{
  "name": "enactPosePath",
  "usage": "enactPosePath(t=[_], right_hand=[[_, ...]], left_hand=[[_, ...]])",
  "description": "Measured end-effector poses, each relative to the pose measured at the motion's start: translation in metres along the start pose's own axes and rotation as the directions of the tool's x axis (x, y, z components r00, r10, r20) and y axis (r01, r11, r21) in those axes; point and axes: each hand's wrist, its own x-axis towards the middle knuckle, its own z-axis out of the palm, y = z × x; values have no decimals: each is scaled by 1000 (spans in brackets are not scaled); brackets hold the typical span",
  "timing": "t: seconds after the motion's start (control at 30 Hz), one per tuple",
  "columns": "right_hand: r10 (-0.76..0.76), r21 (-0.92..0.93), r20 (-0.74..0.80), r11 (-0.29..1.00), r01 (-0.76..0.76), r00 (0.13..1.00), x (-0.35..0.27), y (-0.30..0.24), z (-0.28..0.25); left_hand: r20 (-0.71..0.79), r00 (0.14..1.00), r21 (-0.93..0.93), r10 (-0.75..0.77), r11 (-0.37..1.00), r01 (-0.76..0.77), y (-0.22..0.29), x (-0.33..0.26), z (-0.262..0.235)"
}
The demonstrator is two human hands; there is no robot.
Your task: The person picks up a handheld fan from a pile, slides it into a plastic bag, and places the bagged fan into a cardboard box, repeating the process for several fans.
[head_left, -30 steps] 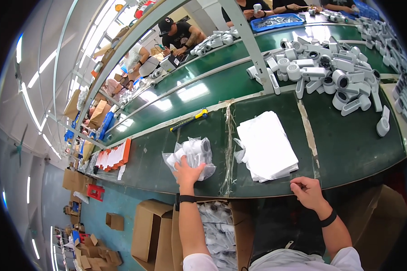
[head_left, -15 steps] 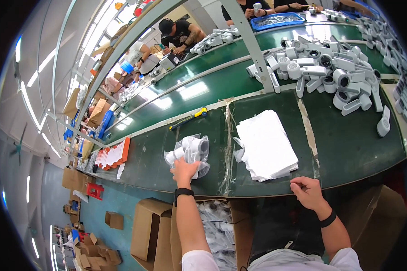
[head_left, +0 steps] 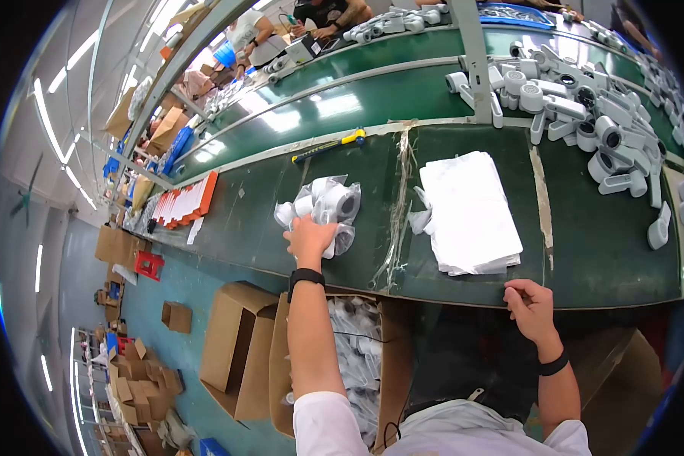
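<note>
On the dark green bench, my left hand (head_left: 311, 239) reaches over a small pile of white round-headed parts in clear plastic bags (head_left: 328, 199). Its fingers curl over the near side of the pile, and the fingertips are partly hidden. At the bench's front edge, my right hand (head_left: 532, 308) is held with its fingers curled in, and nothing shows in them. Between the hands lies a stack of flat white bags or sheets (head_left: 471, 216), with a crumpled piece of clear plastic (head_left: 420, 213) at its left side.
A yellow-and-black hammer (head_left: 330, 145) lies behind the bagged parts. Loose white parts (head_left: 585, 114) are heaped at the right, near a metal post (head_left: 475, 68). An orange box of white papers (head_left: 190, 201) sits at the left. Below stands a carton (head_left: 281, 372) of bagged parts. Co-workers sit across the line.
The view has shifted, so the bench sits higher in it. My left hand stays at the bagged parts, which look slightly rearranged. My right hand stays curled near the bench edge.
</note>
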Motion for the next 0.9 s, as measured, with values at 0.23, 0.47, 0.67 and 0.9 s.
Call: enactPosePath(t=[0.23, 0.47, 0.67, 0.9], right_hand=[[-8, 1, 16, 1000, 8, 1000, -2, 5, -3], [1, -3, -4, 1000, -1, 1000, -3, 8, -2], [-2, -30, -10, 1000, 1, 1000, -4, 13, -3], [20, -68, -14, 997, -21, 1000, -5, 16, -5]], left_hand=[[-84, 996, -7, -14, 1000, 14, -51, -14, 4], [-370, 925, -227, -86, 974, 0, -187, -74, 24], [-378, 808, -255, -453, 889, 379, -320, -159, 100], [-36, 523, -432, -851, 485, 760, -406, -272, 202]])
